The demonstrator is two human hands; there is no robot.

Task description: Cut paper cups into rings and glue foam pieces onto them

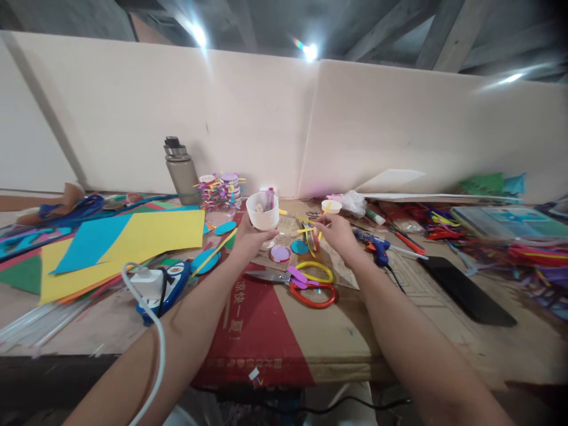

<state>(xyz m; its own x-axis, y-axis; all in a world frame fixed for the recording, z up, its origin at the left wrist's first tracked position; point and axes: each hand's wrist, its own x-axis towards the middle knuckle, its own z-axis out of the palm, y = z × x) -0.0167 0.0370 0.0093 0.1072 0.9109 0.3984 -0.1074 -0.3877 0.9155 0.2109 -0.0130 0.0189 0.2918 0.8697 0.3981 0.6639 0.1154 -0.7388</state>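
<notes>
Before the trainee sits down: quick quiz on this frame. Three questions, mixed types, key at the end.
1. Which hand holds the white container?
2. True or false: the two handle loops of the scissors differ in colour.
3. Which item stands upright by the wall? A) the black phone; B) the glue gun; C) the bottle.

Key:
1. The left hand.
2. True: one is red, the other yellow.
3. C.
</notes>
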